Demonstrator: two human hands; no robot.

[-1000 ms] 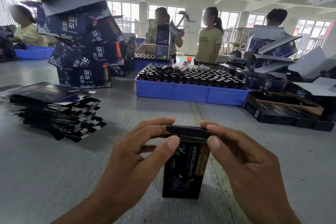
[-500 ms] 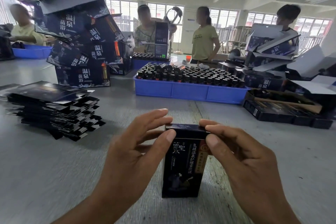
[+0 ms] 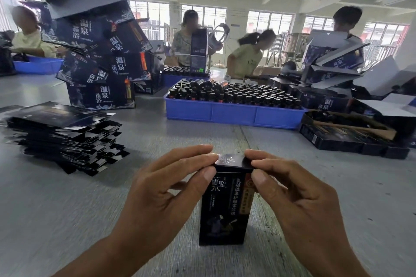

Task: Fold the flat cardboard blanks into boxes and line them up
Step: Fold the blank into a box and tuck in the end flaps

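Observation:
A small black box (image 3: 225, 209) with white and gold lettering stands upright on the grey table (image 3: 45, 220), near its front edge. My left hand (image 3: 162, 195) pinches the box's top left corner, thumb on the front face and fingers over the lid. My right hand (image 3: 297, 200) pinches the top right corner the same way. The top flap lies flat and closed under my fingertips. A thick stack of flat black blanks (image 3: 63, 135) lies on the table to the left.
A blue tray (image 3: 234, 114) full of dark bottles sits behind the box. Large dark cartons (image 3: 99, 60) are piled at the back left, more cartons (image 3: 333, 69) and a low black tray (image 3: 351, 135) at the right. Several people work at the far side.
The top flap, raised a second ago, has been pressed down flat onto the box. Both hands stayed at the top corners.

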